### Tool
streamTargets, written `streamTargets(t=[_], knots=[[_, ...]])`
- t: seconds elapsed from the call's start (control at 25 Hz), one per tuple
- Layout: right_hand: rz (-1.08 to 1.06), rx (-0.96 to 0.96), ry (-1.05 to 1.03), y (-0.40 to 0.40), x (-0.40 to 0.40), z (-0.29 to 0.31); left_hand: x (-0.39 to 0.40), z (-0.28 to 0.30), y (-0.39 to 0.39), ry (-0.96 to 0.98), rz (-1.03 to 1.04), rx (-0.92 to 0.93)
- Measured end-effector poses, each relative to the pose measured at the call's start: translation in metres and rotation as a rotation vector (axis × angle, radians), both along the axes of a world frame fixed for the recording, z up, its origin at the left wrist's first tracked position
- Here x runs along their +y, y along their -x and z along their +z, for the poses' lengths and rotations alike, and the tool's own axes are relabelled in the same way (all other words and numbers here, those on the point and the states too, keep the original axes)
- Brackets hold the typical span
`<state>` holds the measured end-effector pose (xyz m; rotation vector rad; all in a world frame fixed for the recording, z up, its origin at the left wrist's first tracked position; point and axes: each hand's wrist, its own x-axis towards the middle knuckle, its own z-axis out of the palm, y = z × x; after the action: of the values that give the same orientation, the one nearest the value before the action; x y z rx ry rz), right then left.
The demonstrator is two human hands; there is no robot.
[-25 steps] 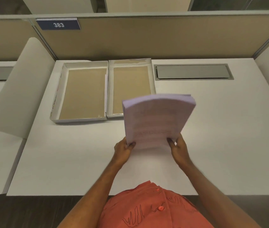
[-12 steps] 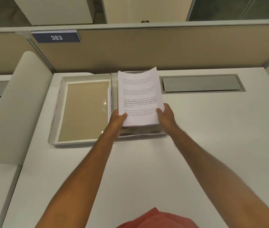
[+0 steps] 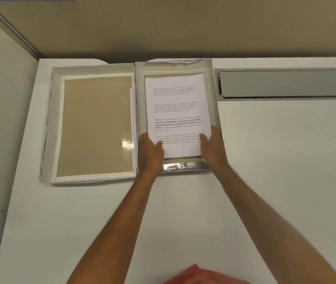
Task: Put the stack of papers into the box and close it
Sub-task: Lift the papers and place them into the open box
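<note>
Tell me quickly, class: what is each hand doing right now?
Left hand: gripping the near left corner of the stack of papers, thumb on top.
Right hand: gripping the stack's near right corner, inside the box.

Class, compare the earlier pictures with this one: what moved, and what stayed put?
The papers went from upright above the desk forward and down into the box's right half. Both hands, left and right, still grip the near corners. The lid half stays open and empty.
</note>
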<state>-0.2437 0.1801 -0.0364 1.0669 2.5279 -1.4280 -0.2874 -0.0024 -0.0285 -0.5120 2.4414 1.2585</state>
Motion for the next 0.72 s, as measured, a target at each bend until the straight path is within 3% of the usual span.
streamTargets(t=[0.24,0.4,0.6,0.72], knots=[[0.074,0.081,-0.288,-0.005,-0.014,0.000,0.014,-0.004,-0.011,0.341,-0.173,0.195],[0.198,-0.013,-0.484,-0.003,-0.014,0.001,0.011,-0.005,-0.010,0.496,-0.334,0.197],[0.223,-0.020,-0.477,-0.003,-0.023,0.013,0.008,0.006,-0.008,0.587,-0.456,0.261],[0.294,0.076,-0.484,-0.011,-0.031,0.022,-0.003,0.016,-0.016,0.556,-0.492,0.363]])
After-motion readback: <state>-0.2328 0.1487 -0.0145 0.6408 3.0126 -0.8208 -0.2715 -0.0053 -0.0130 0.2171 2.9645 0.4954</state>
